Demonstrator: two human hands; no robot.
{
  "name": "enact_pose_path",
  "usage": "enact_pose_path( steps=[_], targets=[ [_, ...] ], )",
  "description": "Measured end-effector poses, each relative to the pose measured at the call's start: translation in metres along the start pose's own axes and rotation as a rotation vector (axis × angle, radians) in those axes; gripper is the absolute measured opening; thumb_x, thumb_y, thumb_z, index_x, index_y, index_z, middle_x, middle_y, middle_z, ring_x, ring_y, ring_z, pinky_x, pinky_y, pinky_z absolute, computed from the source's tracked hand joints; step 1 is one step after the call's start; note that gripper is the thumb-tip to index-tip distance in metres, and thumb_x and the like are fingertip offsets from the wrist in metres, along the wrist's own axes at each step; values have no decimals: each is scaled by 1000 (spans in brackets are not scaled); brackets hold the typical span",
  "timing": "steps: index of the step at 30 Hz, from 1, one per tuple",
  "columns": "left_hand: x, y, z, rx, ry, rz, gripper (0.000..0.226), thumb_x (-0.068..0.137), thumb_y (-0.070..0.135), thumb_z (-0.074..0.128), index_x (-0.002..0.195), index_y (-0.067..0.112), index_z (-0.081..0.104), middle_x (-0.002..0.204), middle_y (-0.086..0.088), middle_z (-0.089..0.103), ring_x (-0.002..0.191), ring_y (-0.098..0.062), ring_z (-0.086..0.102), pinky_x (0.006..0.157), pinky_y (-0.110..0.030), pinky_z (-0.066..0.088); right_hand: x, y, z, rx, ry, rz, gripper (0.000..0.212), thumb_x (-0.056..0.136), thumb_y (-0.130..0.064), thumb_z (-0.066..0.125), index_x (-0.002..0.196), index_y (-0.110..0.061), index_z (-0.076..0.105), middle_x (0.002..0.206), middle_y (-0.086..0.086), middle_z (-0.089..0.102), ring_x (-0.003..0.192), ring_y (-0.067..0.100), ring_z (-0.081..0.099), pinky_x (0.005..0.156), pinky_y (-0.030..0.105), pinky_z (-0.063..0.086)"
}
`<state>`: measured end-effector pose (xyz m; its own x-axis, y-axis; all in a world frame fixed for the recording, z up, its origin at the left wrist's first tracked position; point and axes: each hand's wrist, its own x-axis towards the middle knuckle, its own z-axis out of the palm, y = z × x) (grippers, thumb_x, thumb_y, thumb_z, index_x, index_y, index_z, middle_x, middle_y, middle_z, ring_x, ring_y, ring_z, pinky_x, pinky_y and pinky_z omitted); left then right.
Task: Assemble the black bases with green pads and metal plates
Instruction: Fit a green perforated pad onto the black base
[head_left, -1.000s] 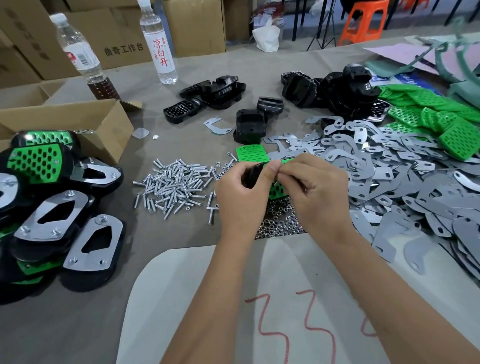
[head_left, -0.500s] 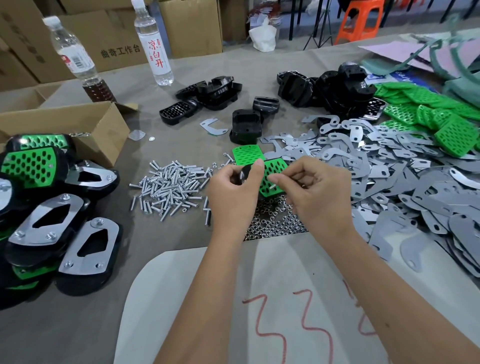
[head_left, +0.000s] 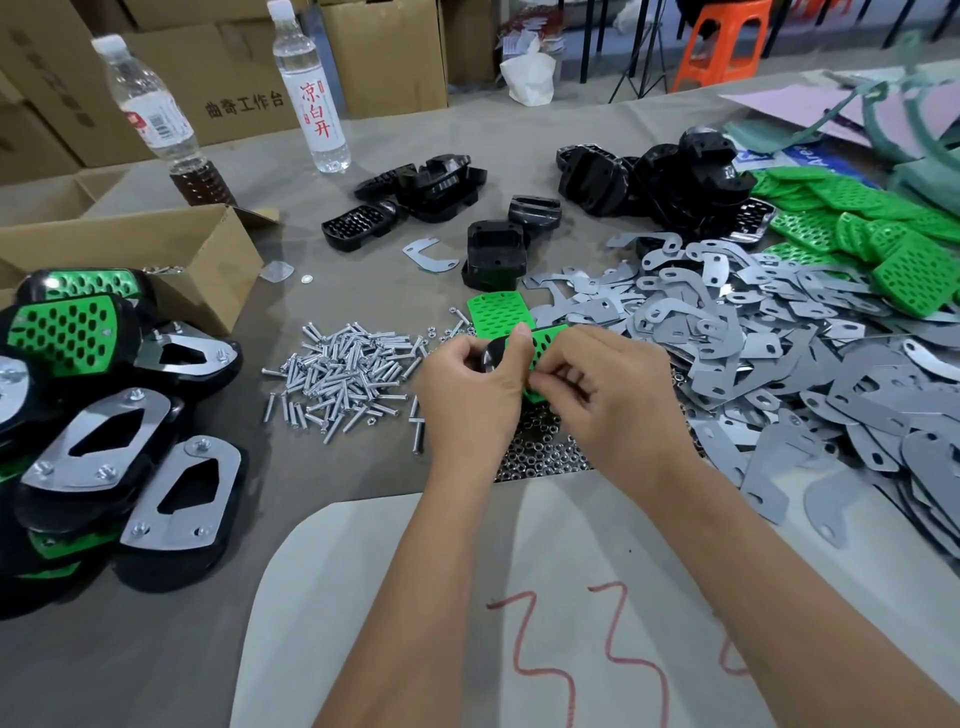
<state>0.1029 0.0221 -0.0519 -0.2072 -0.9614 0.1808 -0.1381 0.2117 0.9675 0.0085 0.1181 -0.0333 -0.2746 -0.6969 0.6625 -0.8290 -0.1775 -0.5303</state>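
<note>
We see the left hand (head_left: 470, 395) curled round a black base (head_left: 493, 356), thumb up against its edge, while the right hand (head_left: 608, 400) pinches the near side of a green pad (head_left: 543, 340) lying on that base; both parts are held just above the table, between the two hands. The base looks like rigid moulded plastic, light enough for one hand, its glossy edge likely a little slippery, so we judge a wrap round its sides the surest hold. The perforated pad appears thin and somewhat flexible; taking it by the edges should keep the holes free, though whether it is fully seated we cannot tell, as the fingers cover the joint. Directly beyond the hands lies a second green pad (head_left: 497, 310), and beyond that a loose black base (head_left: 493, 254). To the left of the left hand is a heap of screws (head_left: 343, 369); beneath the hands, a scatter of small nuts (head_left: 540, 452). Right of the right hand spreads a pile of metal plates (head_left: 779, 353), thin, stiff and probably sharp-edged, with more green pads (head_left: 883, 249) beyond them. Finished assemblies (head_left: 104, 415) are stacked well to the left. The loose screws and nuts lie closest and could roll or snag if the part is set down there.
</note>
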Motion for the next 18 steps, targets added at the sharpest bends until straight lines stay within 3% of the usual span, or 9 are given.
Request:
enact_pose_path(
  steps=[2,5,8,12,15,18],
  targets=[
    [0,0,-1,-8,-8,-19,46,75,55,69,56,17,52,46,12,40,48,-8,33,50,-28,30,-2,0,-1,102,-24,72,15,84,-1,79,75,-3,67,67,2,60,53,19,61,49,27,46],
    [-1,1,-1,-35,-25,-53,42,74,49,69,61,10,59,48,12,46,47,-7,37,50,-25,33,-3,3,-4,190,-46,148,16,84,0,81,75,-3,68,67,4,62,49,16,64,43,37,52],
    [-3,4,0,-57,-33,-108,28,70,39,68,68,11,66,52,11,56,48,-6,44,52,-25,39,-2,3,-4,17,-14,56,19,82,1,82,74,-3,65,66,-5,56,55,17,56,50,39,49],
    [-3,3,-2,-83,-75,-98,21,82,30,71,73,11,68,58,9,59,54,-9,48,59,-29,41,-1,-2,0,-66,-75,-65,18,81,3,82,76,-2,66,71,3,60,62,21,52,59,36,45],
    [-1,2,-6,-128,-26,-127,18,88,28,71,76,14,69,65,3,63,62,-14,54,65,-44,52,-3,1,-2,11,-93,-67,10,83,-1,83,84,-4,73,78,3,67,67,20,60,64,34,52],
    [1,1,-7,-220,37,-204,14,88,30,70,82,18,68,81,-14,69,75,-26,61,82,-62,57,-4,1,0,36,-43,-45,5,88,0,77,90,-4,76,83,1,69,70,18,65,64,38,57]
  ],
)
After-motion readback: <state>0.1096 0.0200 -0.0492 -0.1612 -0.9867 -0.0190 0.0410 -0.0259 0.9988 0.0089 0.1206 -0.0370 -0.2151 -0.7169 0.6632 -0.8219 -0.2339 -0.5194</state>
